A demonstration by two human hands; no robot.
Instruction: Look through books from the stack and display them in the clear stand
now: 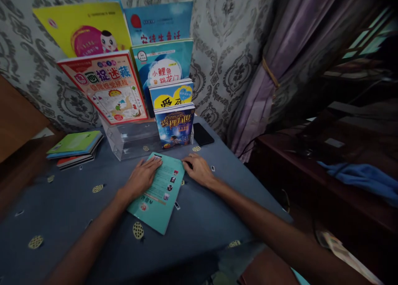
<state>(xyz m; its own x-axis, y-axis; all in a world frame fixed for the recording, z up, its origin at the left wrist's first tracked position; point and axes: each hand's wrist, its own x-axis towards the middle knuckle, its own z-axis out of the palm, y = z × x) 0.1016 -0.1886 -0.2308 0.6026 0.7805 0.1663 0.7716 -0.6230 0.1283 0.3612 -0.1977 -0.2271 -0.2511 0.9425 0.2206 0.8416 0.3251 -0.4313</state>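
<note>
A teal book (168, 181) lies at a slant on the table, with small pictures and lines of print on its upper face. My left hand (144, 175) rests flat across its left side, fingers stretched out together and holding nothing. At the book's upper right corner is my right hand (199, 169), with thumb and forefinger curled together on the edge. Just beyond the hands, a dark blue book (175, 127) stands upright at the front of a clear stepped book rack (133, 142).
Several upright books, including a red-bordered book (116, 98) and a yellow book (83, 26), fill the rack. A book stack (74, 148) lies on the left. Behind the rack's right side is a black phone (203, 134). A purple curtain (282, 40) hangs beyond the table's right edge.
</note>
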